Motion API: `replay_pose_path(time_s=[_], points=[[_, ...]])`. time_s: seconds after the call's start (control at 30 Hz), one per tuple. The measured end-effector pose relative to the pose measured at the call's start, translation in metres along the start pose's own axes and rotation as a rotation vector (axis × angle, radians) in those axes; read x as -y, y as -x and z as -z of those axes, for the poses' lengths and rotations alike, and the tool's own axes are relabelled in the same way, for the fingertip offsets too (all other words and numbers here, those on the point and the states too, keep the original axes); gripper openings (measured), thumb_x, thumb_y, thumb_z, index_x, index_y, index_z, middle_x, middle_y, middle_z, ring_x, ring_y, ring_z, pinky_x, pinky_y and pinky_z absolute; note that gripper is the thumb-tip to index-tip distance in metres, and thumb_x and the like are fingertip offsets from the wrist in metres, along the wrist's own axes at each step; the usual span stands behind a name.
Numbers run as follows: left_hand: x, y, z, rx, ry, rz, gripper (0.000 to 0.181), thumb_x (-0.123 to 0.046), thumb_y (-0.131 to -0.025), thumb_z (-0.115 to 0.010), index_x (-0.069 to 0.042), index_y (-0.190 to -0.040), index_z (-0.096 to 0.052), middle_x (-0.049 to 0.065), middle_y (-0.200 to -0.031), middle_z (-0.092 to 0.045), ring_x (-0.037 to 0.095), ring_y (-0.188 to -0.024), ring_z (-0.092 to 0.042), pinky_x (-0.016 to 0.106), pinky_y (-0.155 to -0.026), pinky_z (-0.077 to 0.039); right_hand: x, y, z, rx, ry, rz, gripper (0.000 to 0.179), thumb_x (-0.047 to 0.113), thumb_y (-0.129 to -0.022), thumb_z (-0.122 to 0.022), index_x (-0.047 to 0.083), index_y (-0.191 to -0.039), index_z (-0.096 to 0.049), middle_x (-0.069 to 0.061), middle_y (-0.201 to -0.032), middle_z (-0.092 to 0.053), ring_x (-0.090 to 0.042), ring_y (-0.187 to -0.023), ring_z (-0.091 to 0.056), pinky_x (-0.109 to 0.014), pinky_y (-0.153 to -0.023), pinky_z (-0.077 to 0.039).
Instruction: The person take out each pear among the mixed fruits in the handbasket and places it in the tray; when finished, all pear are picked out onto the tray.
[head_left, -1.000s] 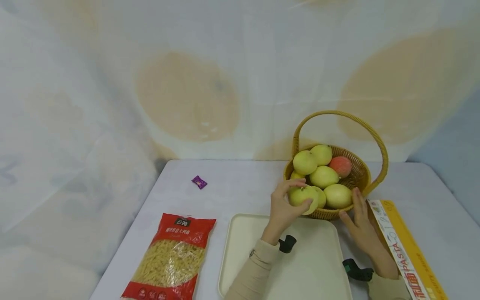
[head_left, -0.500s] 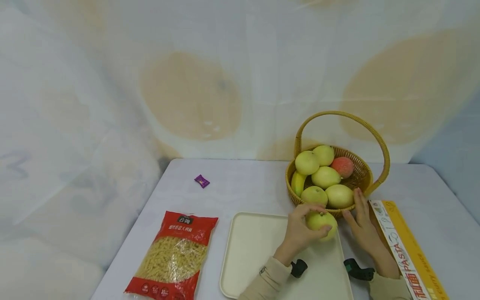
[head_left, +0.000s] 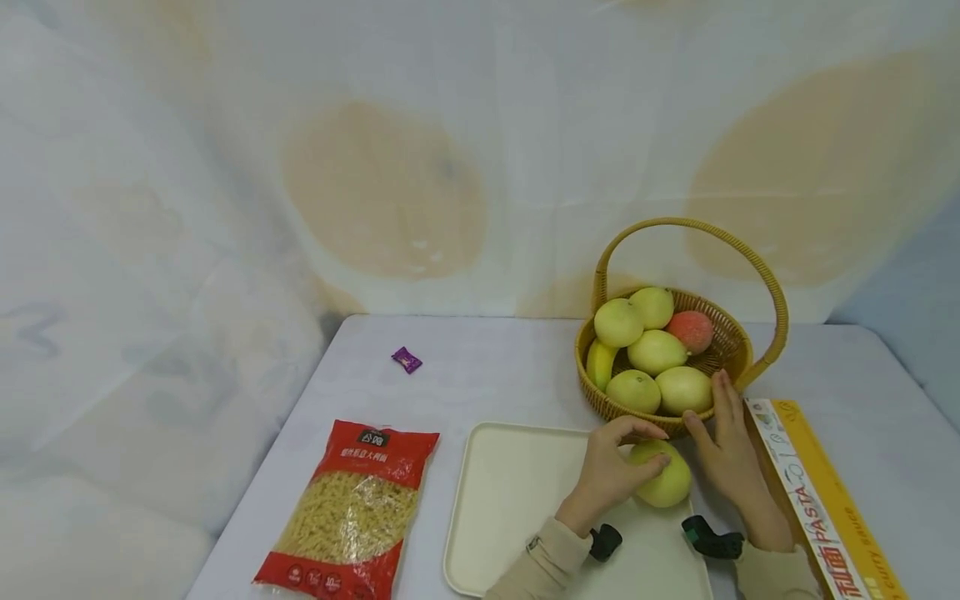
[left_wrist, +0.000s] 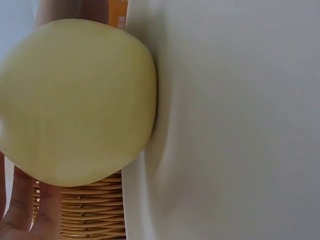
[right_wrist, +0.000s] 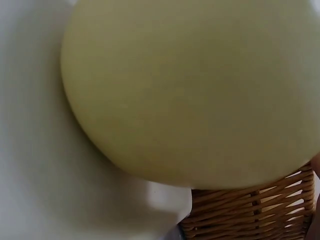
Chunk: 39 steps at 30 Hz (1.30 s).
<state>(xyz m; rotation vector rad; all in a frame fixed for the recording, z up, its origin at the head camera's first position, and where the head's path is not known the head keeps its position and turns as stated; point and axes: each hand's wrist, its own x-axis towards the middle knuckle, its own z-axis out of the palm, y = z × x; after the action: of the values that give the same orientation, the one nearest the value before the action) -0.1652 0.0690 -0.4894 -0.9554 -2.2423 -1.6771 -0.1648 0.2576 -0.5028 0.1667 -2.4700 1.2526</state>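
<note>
A red bag of pasta (head_left: 348, 508) is laid at seven o'clock in the head view, a pale tray (head_left: 517, 492) is set at five and a yellow-and-white carton (head_left: 832, 508) at four; at the tray's two o'clock, a light green fruit (head_left: 671, 483) is enclosed by the left hand (head_left: 611, 467), its grip spread to roughly the fruit's breadth, the thumb laid across it and the forefinger arched over the top; how firmly it is held cannot be told; in the left wrist view it is seen close against the tray; the right hand (head_left: 727, 467) is laid, fingers nearly straight and grip unfilled, at the four o'clock rim of a wicker basket (head_left: 731, 342); inside are gathered more green fruits (head_left: 657, 352), a yellow fruit (head_left: 600, 364) at nine and a red fruit (head_left: 692, 332) at one; a purple wrapped sweet (head_left: 407, 360) is placed at the view's eight o'clock; a patterned cloth (head_left: 540, 125) is hung behind, at twelve.
</note>
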Motion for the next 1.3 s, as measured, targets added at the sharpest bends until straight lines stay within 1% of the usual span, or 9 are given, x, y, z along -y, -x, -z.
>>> replay_pose_path(time_s=[0.13,0.33,0.5,0.67,0.87,1.0,1.13,1.23,1.3], points=[[0.003,-0.002,0.0,0.04,0.021,0.035,0.02,-0.007,-0.084,-0.074,-0.009,-0.103,-0.069,0.005,-0.101,-0.072,0.01,-0.098,-0.066,0.017,-0.089,-0.05,0.0,-0.001,0.002,0.003,-0.004,-0.009,0.073,0.021,-0.102,-0.047,0.004,-0.155,0.0,-0.025,-0.161,0.001,-0.049,-0.146,0.0,-0.074,-0.108,-0.009],[-0.001,-0.008,0.004,0.106,0.095,0.126,0.021,-0.01,-0.087,-0.072,-0.009,-0.107,-0.068,0.005,-0.107,-0.072,0.005,-0.102,-0.064,0.018,-0.093,-0.049,0.001,-0.002,0.004,0.016,-0.018,-0.025,0.074,0.022,-0.103,-0.046,0.007,-0.156,0.003,-0.022,-0.162,0.005,-0.046,-0.147,0.003,-0.075,-0.107,-0.007],[-0.009,-0.019,0.012,0.112,0.147,0.142,0.023,-0.008,-0.087,-0.071,-0.005,-0.109,-0.067,0.01,-0.11,-0.071,0.015,-0.103,-0.067,0.02,-0.09,-0.052,0.001,-0.004,0.004,0.023,-0.033,-0.026,0.075,0.021,-0.103,-0.047,0.009,-0.156,0.005,-0.021,-0.162,0.007,-0.046,-0.147,0.005,-0.074,-0.108,-0.006],[-0.01,-0.038,0.022,0.077,0.216,0.162,0.024,-0.01,-0.088,-0.07,-0.003,-0.111,-0.065,0.014,-0.112,-0.069,0.022,-0.104,-0.066,0.022,-0.088,-0.054,-0.004,-0.005,0.004,0.033,-0.038,-0.029,0.075,0.021,-0.103,-0.046,0.009,-0.156,0.007,-0.02,-0.162,0.009,-0.046,-0.147,0.006,-0.074,-0.109,-0.004],[0.001,-0.072,0.036,-0.02,0.313,0.22,0.029,-0.007,-0.087,-0.071,-0.001,-0.115,-0.064,0.02,-0.119,-0.064,0.032,-0.112,-0.06,0.02,-0.085,-0.053,-0.006,-0.005,0.003,0.035,-0.034,-0.025,0.075,0.021,-0.103,-0.046,0.01,-0.156,0.005,-0.021,-0.162,0.007,-0.046,-0.147,0.004,-0.072,-0.11,-0.005],[0.014,-0.096,0.043,-0.091,0.27,0.289,0.035,-0.01,-0.087,-0.072,-0.004,-0.119,-0.062,0.013,-0.127,-0.06,0.034,-0.119,-0.054,0.022,-0.086,-0.051,-0.006,-0.003,0.001,0.035,-0.029,-0.036,0.075,0.022,-0.103,-0.046,0.012,-0.156,0.005,-0.019,-0.163,0.007,-0.046,-0.147,0.003,-0.072,-0.11,-0.007],[0.024,-0.112,0.048,-0.121,0.219,0.346,0.039,-0.013,-0.088,-0.072,-0.007,-0.124,-0.06,0.007,-0.131,-0.056,0.032,-0.12,-0.052,0.032,-0.094,-0.048,-0.006,0.0,0.0,0.039,-0.031,-0.038,0.075,0.022,-0.103,-0.046,0.014,-0.156,0.006,-0.018,-0.163,0.007,-0.048,-0.147,0.002,-0.074,-0.108,-0.009],[0.023,-0.121,0.051,-0.126,0.223,0.352,0.04,-0.016,-0.089,-0.071,-0.01,-0.126,-0.06,0.008,-0.134,-0.055,0.032,-0.12,-0.051,0.033,-0.096,-0.046,-0.005,0.002,0.0,0.03,-0.036,-0.027,0.075,0.021,-0.102,-0.047,0.013,-0.156,0.005,-0.02,-0.162,0.006,-0.048,-0.146,0.001,-0.074,-0.108,-0.009],[0.019,-0.129,0.051,-0.136,0.239,0.346,0.039,-0.017,-0.089,-0.071,-0.012,-0.126,-0.06,0.008,-0.135,-0.055,0.032,-0.121,-0.051,0.029,-0.095,-0.046,-0.005,0.004,0.001,0.021,-0.036,-0.02,0.075,0.02,-0.102,-0.048,0.014,-0.156,0.004,-0.02,-0.162,0.005,-0.047,-0.147,0.001,-0.074,-0.108,-0.008]])
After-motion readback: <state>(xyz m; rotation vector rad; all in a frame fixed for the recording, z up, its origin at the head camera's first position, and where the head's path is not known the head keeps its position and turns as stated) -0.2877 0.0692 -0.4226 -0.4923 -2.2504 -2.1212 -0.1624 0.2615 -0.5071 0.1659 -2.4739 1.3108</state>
